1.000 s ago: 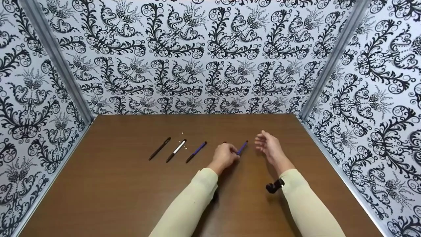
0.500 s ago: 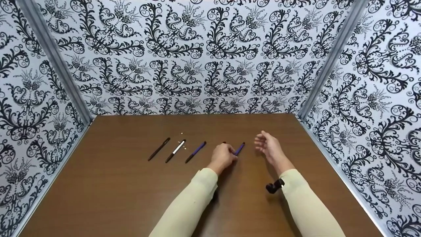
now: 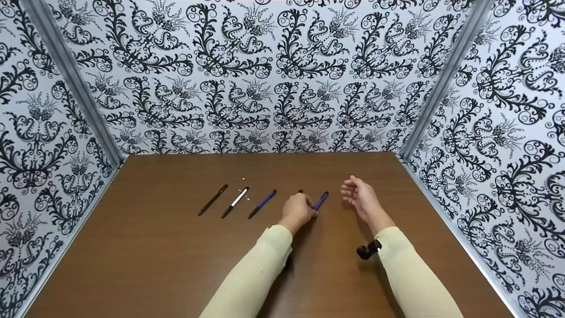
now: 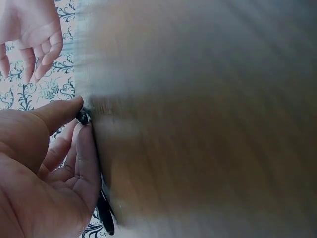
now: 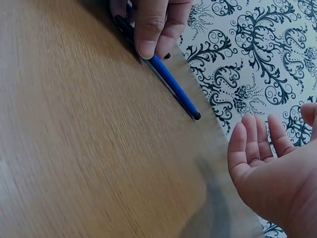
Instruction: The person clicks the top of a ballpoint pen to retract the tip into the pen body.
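My left hand (image 3: pixel 298 209) pinches a blue pen (image 5: pixel 171 85) between thumb and fingertips, low over the table. The pen slants, its dark end pointing away from me. In the left wrist view, its black end shows between thumb and finger. Mostly covered by the left hand is another pen (image 4: pixel 105 214), whose dark tip peeks out beyond the knuckles in the head view. My right hand (image 3: pixel 359 196) is held to the right of the blue pen, fingers loosely bent, holding nothing. Left of the hands lie a second blue pen (image 3: pixel 262 204), a white pen (image 3: pixel 236 201) and a black pen (image 3: pixel 213 200).
The pens slant alike in a spaced row on the brown wooden table (image 3: pixel 176 265). Small white specks (image 3: pixel 248 199) lie around the white pen. Patterned black-and-white walls (image 3: pixel 265 79) enclose the table at the back and sides. A black device (image 3: pixel 369 250) is at my right cuff.
My left hand has shifted slightly left with the pinched blue pen, and the pen's far end has come left and a little nearer. The right hand stays put.
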Available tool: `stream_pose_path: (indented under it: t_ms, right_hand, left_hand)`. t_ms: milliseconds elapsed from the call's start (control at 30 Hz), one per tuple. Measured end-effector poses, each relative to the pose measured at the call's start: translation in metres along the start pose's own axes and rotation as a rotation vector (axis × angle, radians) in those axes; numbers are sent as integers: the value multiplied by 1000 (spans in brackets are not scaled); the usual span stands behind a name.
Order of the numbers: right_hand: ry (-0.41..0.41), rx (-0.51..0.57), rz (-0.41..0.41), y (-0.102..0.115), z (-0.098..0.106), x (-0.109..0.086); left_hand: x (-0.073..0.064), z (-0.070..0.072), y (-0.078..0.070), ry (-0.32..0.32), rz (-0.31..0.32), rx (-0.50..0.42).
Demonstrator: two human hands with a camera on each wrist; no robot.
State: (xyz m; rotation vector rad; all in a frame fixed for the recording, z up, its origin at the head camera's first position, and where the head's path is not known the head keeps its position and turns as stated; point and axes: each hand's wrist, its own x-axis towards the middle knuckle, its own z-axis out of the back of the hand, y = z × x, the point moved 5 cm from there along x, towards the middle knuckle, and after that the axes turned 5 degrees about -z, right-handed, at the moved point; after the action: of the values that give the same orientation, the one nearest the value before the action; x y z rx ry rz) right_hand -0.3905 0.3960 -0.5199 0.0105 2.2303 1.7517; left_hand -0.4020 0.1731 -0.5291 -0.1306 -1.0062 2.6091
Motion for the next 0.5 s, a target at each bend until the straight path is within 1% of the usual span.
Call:
stream_pose_path:
  t_ms: [200,500]
  right_hand:
    - [-2,5,-1,0,-1,0]
    - [-9,6,-10,-1,-2,1]
  left_hand:
    - [0,0,1,6,3,12]
    - [0,-1,1,13,12,6]
